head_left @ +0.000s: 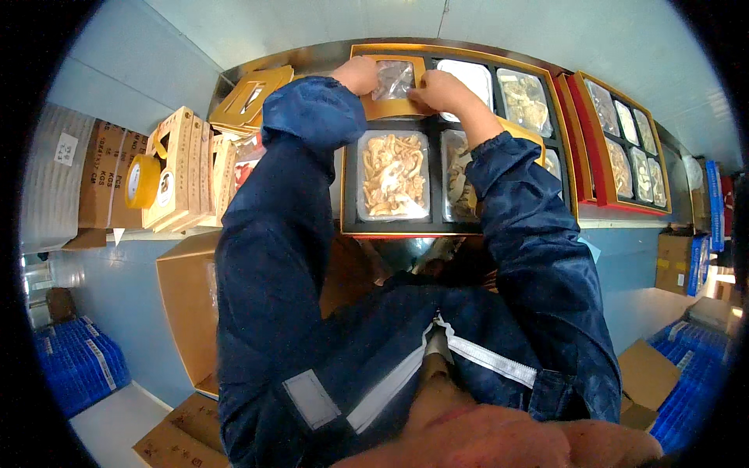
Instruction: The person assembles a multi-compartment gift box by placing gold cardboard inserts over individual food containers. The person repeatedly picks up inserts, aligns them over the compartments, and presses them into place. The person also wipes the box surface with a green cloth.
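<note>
The left hand (357,75) and right hand (445,90), set apart, hold opposite side edges of a gold windowed card frame (388,108), which lies between them, equally near both, at the far left of a black-lined gift box (398,228); its long axis is unclear. The box holds trays of dried mushrooms (394,173); rightward, a red gift box (597,144) holds six more.

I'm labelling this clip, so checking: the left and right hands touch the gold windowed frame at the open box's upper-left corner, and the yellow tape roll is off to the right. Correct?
Not quite: the head view shows the yellow tape roll off to the left. The left hand and right hand do touch the gold windowed frame there.
</note>
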Available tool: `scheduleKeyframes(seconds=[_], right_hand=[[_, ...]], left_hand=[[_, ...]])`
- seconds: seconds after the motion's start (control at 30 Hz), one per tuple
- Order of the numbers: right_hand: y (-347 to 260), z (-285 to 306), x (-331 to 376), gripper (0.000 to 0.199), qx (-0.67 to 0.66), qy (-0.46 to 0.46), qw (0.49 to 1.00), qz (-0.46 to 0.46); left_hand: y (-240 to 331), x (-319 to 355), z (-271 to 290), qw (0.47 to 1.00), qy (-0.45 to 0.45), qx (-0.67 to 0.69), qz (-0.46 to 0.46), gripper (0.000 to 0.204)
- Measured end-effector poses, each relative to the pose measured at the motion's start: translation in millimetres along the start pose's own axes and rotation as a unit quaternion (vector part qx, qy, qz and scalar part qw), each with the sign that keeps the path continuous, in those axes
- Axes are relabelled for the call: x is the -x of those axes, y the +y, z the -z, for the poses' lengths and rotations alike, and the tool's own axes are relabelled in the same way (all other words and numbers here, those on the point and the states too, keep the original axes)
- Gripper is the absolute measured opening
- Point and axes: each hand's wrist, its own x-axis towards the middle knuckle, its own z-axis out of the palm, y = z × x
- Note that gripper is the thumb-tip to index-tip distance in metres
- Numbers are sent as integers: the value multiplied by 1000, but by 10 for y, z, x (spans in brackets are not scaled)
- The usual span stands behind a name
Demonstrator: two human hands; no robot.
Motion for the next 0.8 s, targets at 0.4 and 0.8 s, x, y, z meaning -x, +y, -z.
scheduleKeyframes(seconds=[0.4, 0.8], right_hand=[[110, -72, 151, 71, 49, 9, 997, 63], [17, -146, 313, 50, 62, 88, 991, 81]], left_hand=[[310, 199, 262, 996, -38, 46, 66, 44], [330, 1314, -64, 971, 175, 107, -119, 35]])
